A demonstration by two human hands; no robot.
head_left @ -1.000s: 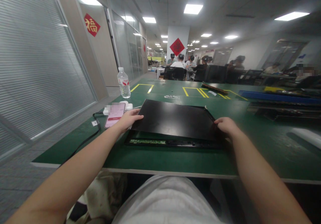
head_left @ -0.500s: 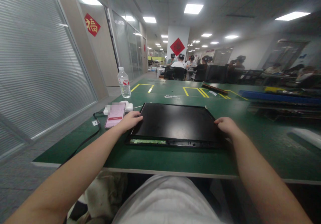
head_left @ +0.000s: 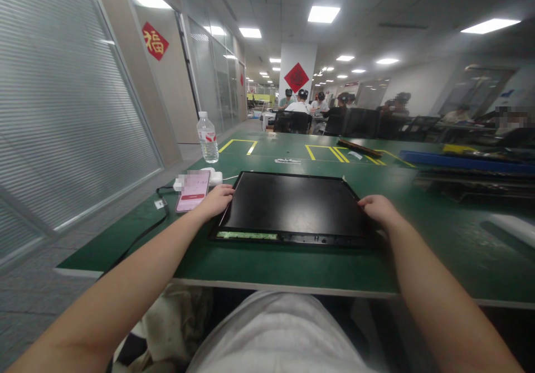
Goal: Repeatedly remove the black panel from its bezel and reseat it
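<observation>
A black display panel [head_left: 292, 200] lies on the green table in front of me, its glossy screen facing up. Along its near edge runs a dark strip with a narrow green circuit board [head_left: 246, 235] at the left. My left hand [head_left: 217, 200] is closed at the panel's left edge, its thumb and fingers at the rim. At the opposite edge, my right hand [head_left: 379, 208] pinches the rim near the upper right side; its lower fingers are hidden. Both forearms reach in from the bottom of the view.
A pink-screened phone [head_left: 193, 191] leans by a white plug [head_left: 215, 178] and black cable [head_left: 144, 233] on the left. Behind stands a water bottle [head_left: 208, 139]. Dark strips and a blue bar [head_left: 455, 161] lie at right. Several people sit at tables farther back.
My left fingertips have drawn back slightly to the left, off the screen surface toward the rim. The reflection on the screen has shifted a little. My right hand stays in place.
</observation>
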